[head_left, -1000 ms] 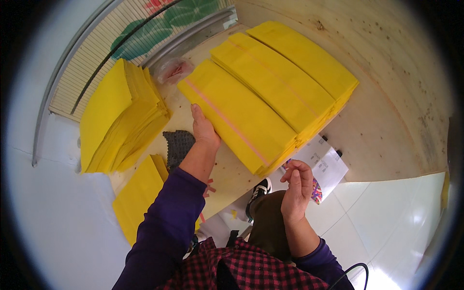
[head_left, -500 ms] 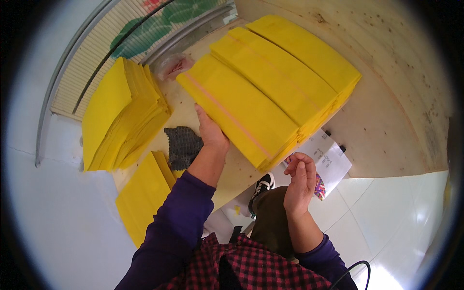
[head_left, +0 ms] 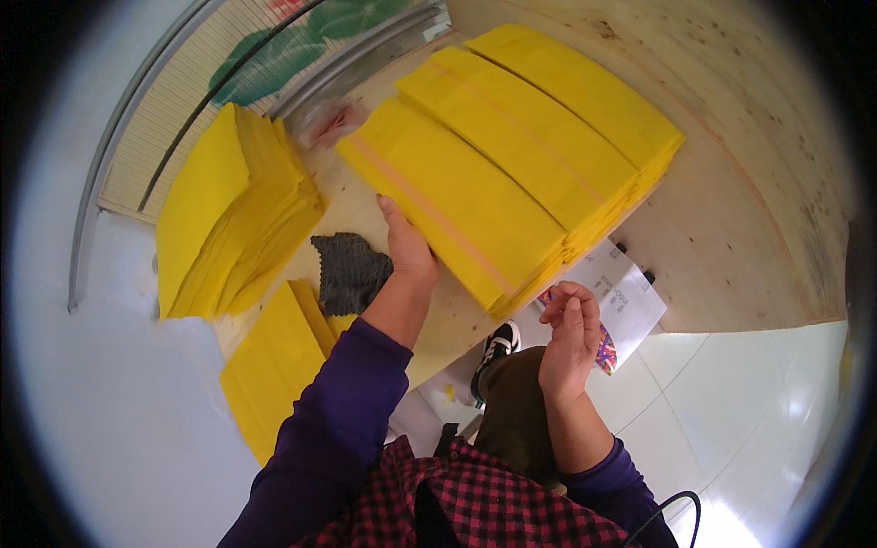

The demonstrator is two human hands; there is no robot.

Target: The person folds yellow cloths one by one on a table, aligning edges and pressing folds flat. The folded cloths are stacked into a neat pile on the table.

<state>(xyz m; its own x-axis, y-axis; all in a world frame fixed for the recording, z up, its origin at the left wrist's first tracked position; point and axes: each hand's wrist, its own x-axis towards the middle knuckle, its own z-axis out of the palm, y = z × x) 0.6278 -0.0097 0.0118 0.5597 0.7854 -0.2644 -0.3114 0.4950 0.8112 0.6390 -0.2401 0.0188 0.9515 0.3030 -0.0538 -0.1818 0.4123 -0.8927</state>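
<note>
Three yellow piles of folded, fabric-like sheets lie side by side across the table. Along the left edge of the nearest pile (head_left: 448,201), which has a pale pink band, my left hand (head_left: 408,242) rests with a finger stretched out; its other fingers are partly hidden by the pile. By that pile's near corner is my right hand (head_left: 571,338), its fingers curled in toward the thumb, with nothing visible in them. Beyond are the middle pile (head_left: 521,137) and the far pile (head_left: 580,96). A dark grey ribbed cloth (head_left: 352,274) lies left of my left wrist.
At the left stands a tall, bent stack of yellow sheets (head_left: 219,219), with more folded yellow pieces (head_left: 279,365) nearer me. A clear plastic bag (head_left: 331,123) lies at the back. White printed sheets with black clips (head_left: 621,297) hang below the board's edge. A wooden panel (head_left: 731,137) rises at right.
The view has shifted very slightly. Both hands and the yellow piles keep nearly the same places.
</note>
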